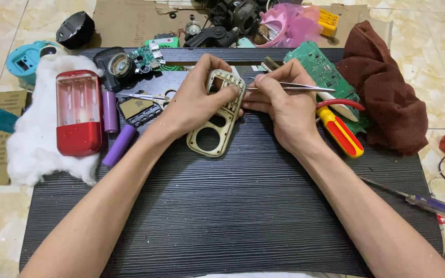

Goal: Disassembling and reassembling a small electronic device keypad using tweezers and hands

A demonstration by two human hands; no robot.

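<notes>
Gripping a pale beige plastic frame (pixel 218 116) with round and square cut-outs, the left hand (pixel 194 100) closes its fingers around the frame's upper end, tilting it just above the middle of a dark ribbed table (pixel 243 206). Touching the frame's right edge, the right hand (pixel 284 105) pinches slim metal tweezers (pixel 294 87), whose tips meet the frame near its top. Just right of the frame, beyond the right hand, lie a red-and-yellow screwdriver (pixel 341 133) and a green circuit board (pixel 320 69), with a crumpled brown cloth (pixel 387 98) further right. Left of the frame sit a small dark panel (pixel 139 110), two purple cylindrical batteries (pixel 114 128), and a red-and-clear plastic housing (pixel 78 110) resting on white cotton wadding (pixel 32 134). A purple-handled screwdriver (pixel 428 203) lies well to the frame's lower right, at the table's edge.
</notes>
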